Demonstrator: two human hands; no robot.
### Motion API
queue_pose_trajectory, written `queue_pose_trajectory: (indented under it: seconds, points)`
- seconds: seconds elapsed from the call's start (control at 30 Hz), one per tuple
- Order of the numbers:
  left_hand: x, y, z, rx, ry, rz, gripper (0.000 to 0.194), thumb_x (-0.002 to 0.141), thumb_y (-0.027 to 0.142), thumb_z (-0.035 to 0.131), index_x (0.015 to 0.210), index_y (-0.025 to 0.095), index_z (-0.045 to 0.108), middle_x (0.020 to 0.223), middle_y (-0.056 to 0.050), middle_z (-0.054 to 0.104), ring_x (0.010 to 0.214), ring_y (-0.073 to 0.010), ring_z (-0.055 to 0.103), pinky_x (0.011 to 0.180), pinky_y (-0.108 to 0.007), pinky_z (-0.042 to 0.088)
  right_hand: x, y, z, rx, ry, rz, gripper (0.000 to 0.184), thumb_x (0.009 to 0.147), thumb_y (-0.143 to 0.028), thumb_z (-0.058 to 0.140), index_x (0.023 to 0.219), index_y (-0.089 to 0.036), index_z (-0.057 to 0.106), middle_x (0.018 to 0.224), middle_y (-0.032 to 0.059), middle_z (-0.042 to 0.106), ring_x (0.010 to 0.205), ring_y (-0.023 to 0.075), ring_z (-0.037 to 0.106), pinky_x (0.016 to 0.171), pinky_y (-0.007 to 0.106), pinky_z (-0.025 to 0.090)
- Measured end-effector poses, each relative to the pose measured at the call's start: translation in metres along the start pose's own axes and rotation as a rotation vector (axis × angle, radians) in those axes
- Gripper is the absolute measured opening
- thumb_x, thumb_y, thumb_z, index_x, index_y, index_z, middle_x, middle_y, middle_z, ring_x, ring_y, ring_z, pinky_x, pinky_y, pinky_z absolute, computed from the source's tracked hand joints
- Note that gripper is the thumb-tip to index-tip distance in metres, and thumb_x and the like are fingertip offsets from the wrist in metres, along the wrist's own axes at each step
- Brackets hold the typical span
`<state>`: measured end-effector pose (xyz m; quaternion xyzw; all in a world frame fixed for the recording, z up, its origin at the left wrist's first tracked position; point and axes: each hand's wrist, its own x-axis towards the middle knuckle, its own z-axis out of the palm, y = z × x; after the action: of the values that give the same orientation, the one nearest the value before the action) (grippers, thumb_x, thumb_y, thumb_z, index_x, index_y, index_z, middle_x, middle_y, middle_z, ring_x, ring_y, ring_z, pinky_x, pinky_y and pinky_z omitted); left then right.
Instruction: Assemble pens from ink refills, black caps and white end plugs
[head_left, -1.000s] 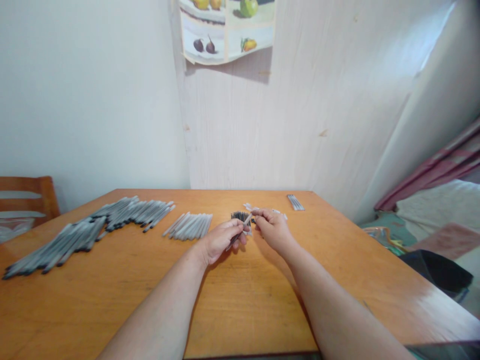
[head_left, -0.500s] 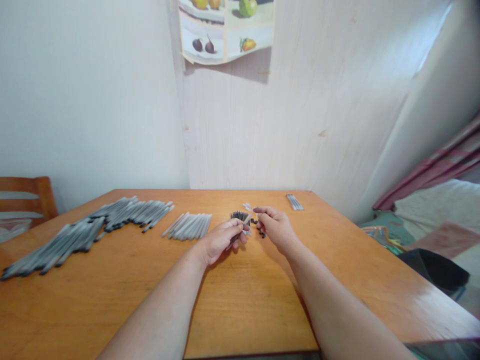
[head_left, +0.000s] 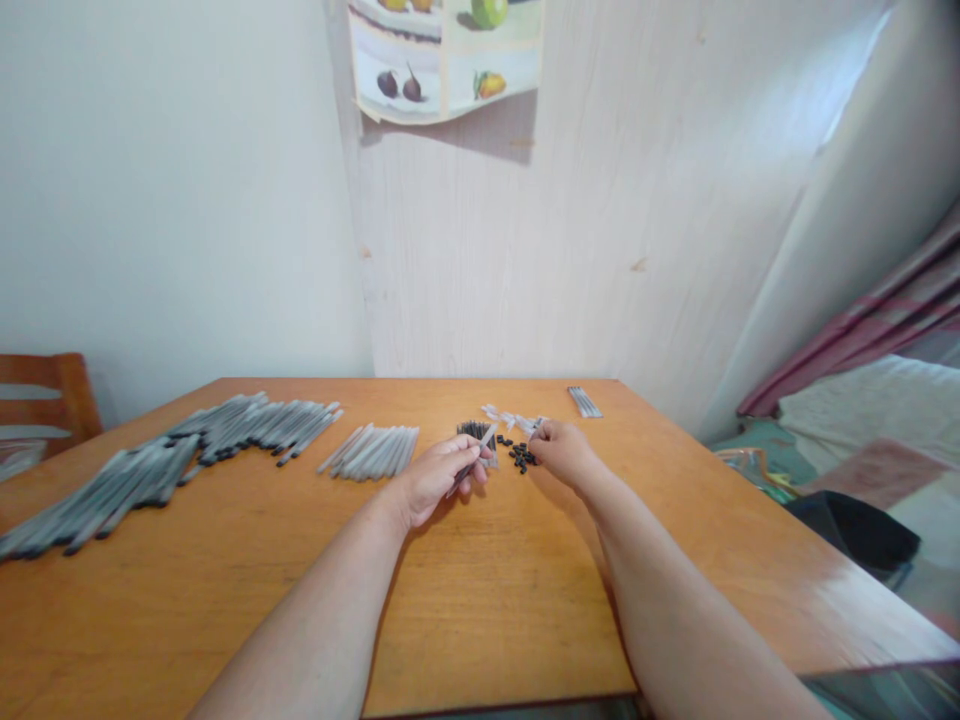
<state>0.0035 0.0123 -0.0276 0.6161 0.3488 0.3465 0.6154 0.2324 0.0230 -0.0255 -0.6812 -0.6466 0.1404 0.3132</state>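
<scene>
My left hand (head_left: 442, 474) is closed round a slim translucent pen barrel (head_left: 488, 436), its whitish end pointing up and to the right. Just behind those fingers lies a small stack of thin dark pen refills (head_left: 472, 430), partly covered by the hand. Fingers bent together, my right hand (head_left: 568, 452) reaches down at the edge of some small clear plastic pieces (head_left: 510, 420); what its fingertips hold is hidden. Loose short black plugs (head_left: 519, 457) lie between my two hands. To the left sits a row of whitish translucent pen barrels (head_left: 375, 452).
Long piles of grey pens with black ends (head_left: 142, 485) spread over the left of the wooden table (head_left: 480, 600). A small bundle of pens (head_left: 584, 402) lies at the back right. Beyond the right edge stands a black bin (head_left: 855, 535); a wooden chair (head_left: 52, 405) is at left.
My right hand has moved right, away from the barrel in my left hand, to the small clear pieces. More black plugs and clear pieces show now. The left hand keeps its hold.
</scene>
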Motion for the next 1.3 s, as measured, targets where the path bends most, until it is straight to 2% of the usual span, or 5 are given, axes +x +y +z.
queue_pose_trajectory:
  seconds: [0.23,0.43,1.0,1.17,1.3]
  points:
    - [-0.001,0.002,0.000,0.012,-0.002,-0.004,0.028,0.088,0.040,0.056,0.099,0.015,0.061,0.075,-0.003,0.063,0.052,-0.0075,0.048,0.049,-0.020,0.029,-0.003,-0.004,0.012,-0.290,-0.109,0.041,0.016,0.073,-0.029,0.059,0.069,-0.016,0.069,0.064,0.0065,0.063,0.061,0.0162,0.055,0.054,0.025,0.032]
    - [-0.001,0.002,0.000,0.016,-0.007,0.003,0.028,0.089,0.039,0.055,0.100,0.014,0.061,0.075,-0.003,0.063,0.053,-0.0079,0.048,0.051,-0.021,0.032,-0.003,0.000,0.016,-0.297,-0.129,0.037,0.020,0.074,-0.035,0.063,0.068,-0.016,0.068,0.065,0.0068,0.063,0.061,0.0169,0.055,0.054,0.025,0.033]
    - [-0.001,0.002,0.001,0.003,0.002,-0.001,0.026,0.087,0.038,0.057,0.098,0.014,0.062,0.074,-0.003,0.063,0.052,-0.0074,0.049,0.050,-0.020,0.031,-0.008,-0.001,0.013,-0.258,-0.259,0.013,0.004,0.062,-0.015,0.065,0.064,-0.017,0.063,0.061,0.0018,0.060,0.060,0.0139,0.053,0.051,0.022,0.030]
    - [-0.001,0.003,0.001,0.002,0.002,-0.002,0.026,0.087,0.037,0.057,0.097,0.014,0.062,0.074,-0.004,0.063,0.052,-0.0075,0.048,0.050,-0.020,0.031,-0.008,-0.006,0.008,-0.240,-0.171,-0.020,0.003,0.063,-0.015,0.061,0.065,-0.017,0.062,0.062,0.0022,0.059,0.059,0.0135,0.051,0.050,0.023,0.028]
    - [-0.001,0.002,0.001,-0.005,-0.014,-0.003,0.028,0.086,0.039,0.060,0.096,0.014,0.062,0.074,-0.004,0.062,0.053,-0.0080,0.048,0.051,-0.020,0.032,-0.008,-0.014,0.001,0.041,-0.077,-0.061,0.007,0.067,-0.014,0.055,0.065,-0.016,0.062,0.059,0.0011,0.059,0.060,0.0125,0.054,0.052,0.021,0.034]
